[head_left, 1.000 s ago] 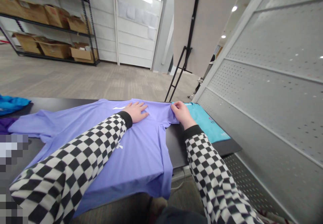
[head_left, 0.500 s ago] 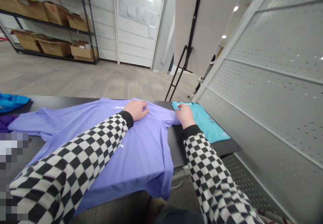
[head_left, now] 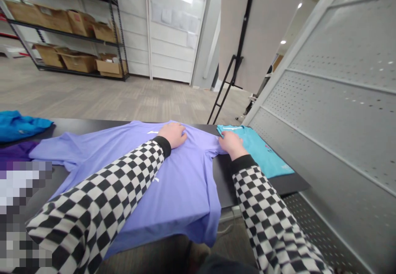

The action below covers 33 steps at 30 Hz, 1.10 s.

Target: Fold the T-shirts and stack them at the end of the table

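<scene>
From the head camera, here we go: one lavender shirt is spread across one black table, its hem hanging over the near edge, and two hands are on it! Two white marks show on the cloth, each partly covered or cut off by the left arm.

Left hand first: it's palm down on the upper part of the shirt, near the far edge, thumb a little apart from the bent fingers. Is it gripping any fabric? Can't tell, the back of the hand covers it.

Right hand now, over at the end of one short sleeve, touching it by the fingertips. They're curled under and largely hidden; how far apart they stand, or whether they pinch, can't be told from here.

Just beyond that hand, one teal shirt lies folded at the table's right end. Over to the left, two more cloths: one blue, one purple, the lavender shirt's other sleeve reaching the purple. Behind, one easel and one shelf with at least seven boxes!
</scene>
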Tool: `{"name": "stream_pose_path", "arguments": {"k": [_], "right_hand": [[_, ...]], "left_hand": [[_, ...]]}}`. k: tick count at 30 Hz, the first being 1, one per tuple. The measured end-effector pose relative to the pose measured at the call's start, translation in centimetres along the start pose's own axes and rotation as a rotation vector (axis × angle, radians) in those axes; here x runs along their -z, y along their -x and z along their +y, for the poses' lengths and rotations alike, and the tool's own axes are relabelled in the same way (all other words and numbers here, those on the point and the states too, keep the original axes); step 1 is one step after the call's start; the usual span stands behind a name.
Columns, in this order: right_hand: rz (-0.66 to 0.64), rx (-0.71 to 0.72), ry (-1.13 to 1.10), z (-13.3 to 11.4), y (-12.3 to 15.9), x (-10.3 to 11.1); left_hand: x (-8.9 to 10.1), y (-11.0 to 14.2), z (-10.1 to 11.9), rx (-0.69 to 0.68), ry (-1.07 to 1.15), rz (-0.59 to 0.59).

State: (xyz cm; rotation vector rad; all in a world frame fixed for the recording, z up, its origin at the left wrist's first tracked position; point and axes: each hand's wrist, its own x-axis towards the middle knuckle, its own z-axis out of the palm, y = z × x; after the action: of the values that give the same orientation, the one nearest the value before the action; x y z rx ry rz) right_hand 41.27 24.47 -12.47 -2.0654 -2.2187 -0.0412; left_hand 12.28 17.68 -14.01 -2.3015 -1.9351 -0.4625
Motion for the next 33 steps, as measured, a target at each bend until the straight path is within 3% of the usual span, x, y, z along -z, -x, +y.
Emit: {"name": "stream_pose_path", "arguments": {"k": [7,14,18,22,26,29,33], "right_hand": [[-0.030,-0.044,-0.026,0.7,-0.5,0.2],[0.126,0.126,-0.303,0.2,-0.8,-0.5],[0.173,0.216,-0.401,0.1,-0.8,-0.5],[0.162,0.205,-0.426,0.6,-1.3,-0.5],[0.231,0.034,-0.416,2.0,-2.2,-0.5],[0.272,-0.027,-0.402,2.8,-2.7,-0.7],[0.284,-0.013,-0.384,2.7,-2.6,-0.9]], "left_hand": [[0.3,0.1,-0.1,-0.004,-0.039,-0.075],[0.4,1.1,1.0,0.015,-0.067,-0.062],[1.7,1.0,0.7,-0.053,-0.058,-0.180],[4.4,1.9,-2.0,-0.057,0.047,-0.235],[6.5,4.6,-6.4,0.157,-0.045,-0.316],[6.3,7.1,-8.8,0.213,-0.113,-0.398],[4.3,9.8,-9.2,0.226,-0.117,-0.303]]}}
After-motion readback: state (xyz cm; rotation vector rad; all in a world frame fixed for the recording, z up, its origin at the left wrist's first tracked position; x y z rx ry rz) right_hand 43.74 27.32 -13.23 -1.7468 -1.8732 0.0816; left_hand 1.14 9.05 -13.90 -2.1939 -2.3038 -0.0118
